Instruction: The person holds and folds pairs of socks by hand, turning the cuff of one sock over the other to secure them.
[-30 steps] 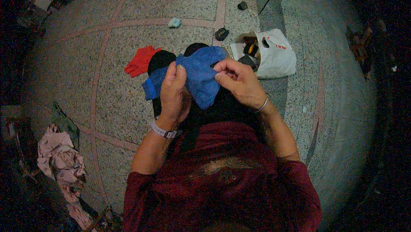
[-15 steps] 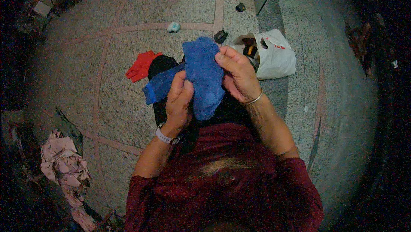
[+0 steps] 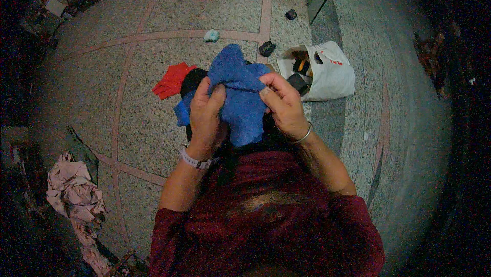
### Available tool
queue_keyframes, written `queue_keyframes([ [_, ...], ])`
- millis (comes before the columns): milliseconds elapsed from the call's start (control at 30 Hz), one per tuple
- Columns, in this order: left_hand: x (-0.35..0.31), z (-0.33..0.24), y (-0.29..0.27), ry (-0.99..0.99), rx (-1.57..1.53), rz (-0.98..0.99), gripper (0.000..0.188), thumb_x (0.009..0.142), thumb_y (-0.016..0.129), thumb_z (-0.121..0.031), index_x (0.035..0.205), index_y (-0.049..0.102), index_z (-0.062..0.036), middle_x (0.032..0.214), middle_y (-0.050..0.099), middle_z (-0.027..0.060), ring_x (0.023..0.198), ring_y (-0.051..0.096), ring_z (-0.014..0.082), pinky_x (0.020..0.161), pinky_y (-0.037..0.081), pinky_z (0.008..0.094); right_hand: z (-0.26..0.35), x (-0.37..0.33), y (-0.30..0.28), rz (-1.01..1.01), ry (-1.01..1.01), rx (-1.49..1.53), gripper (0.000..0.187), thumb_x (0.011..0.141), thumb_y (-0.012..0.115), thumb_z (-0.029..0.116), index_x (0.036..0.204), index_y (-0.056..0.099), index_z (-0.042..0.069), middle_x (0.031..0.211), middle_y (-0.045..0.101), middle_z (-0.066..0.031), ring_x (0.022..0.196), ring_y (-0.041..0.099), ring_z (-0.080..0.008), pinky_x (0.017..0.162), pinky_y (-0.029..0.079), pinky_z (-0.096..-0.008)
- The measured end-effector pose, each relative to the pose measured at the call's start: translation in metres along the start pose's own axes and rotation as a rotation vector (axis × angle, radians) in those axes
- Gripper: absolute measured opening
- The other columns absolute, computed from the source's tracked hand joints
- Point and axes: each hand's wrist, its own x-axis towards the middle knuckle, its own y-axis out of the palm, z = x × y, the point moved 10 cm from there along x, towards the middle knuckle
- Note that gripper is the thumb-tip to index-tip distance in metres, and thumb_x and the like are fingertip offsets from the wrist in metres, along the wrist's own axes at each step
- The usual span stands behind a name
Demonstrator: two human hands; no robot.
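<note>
A blue sock (image 3: 243, 116) is stretched between my two hands over my lap, with a fold running across its upper part. My left hand (image 3: 206, 118) pinches its left edge between thumb and fingers. At the right edge my right hand (image 3: 286, 105) grips it the same way. Another blue knitted piece (image 3: 182, 113), with a brighter blue end, sticks out left of my left hand; most of it is hidden behind that hand. Just beyond lies a red cloth piece (image 3: 172, 80), beside my dark-clothed knee (image 3: 194, 82).
A white plastic bag (image 3: 335, 75) with dark items in its mouth stands at the right. Two small black bundles (image 3: 267, 48) and a pale teal one (image 3: 211, 35) lie ahead on the speckled floor. Crumpled pinkish material (image 3: 74, 187) lies at the lower left.
The blue sock has gone from hanging flat to being folded across its upper part. My left hand has moved up and left, my right hand down, both still holding it.
</note>
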Motion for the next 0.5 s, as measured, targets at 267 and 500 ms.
queue_keyframes([
  [267, -0.011, 0.008, 0.011, -0.058, 0.16, 0.038, 0.039, 0.094, 0.052, -0.017, 0.128, 0.045, -0.0008, 0.11, 0.06, 0.0067, 0.092, 0.06, 0.0127, 0.081, 0.05, 0.0278, 0.017, 0.018, 0.014, 0.008, -0.073, 0.387, 0.023, 0.092, 0.056, 0.016, 0.11, 0.055, 0.002, 0.089, 0.057, 0.0009, 0.08, 0.052, -0.007, 0.071, 0.045, -0.0239],
  [500, -0.005, 0.015, 0.001, -0.024, 0.294, 0.138, 0.03, 0.093, 0.053, -0.017, 0.119, 0.054, -0.0015, 0.101, 0.059, 0.0026, 0.085, 0.056, 0.009, 0.075, 0.046, 0.0233, 0.021, 0.021, -0.002, -0.024, -0.186, 0.254, 0.018, 0.091, 0.054, 0.012, 0.106, 0.058, 0.001, 0.091, 0.06, -0.0019, 0.084, 0.054, -0.0084, 0.077, 0.047, -0.026],
])
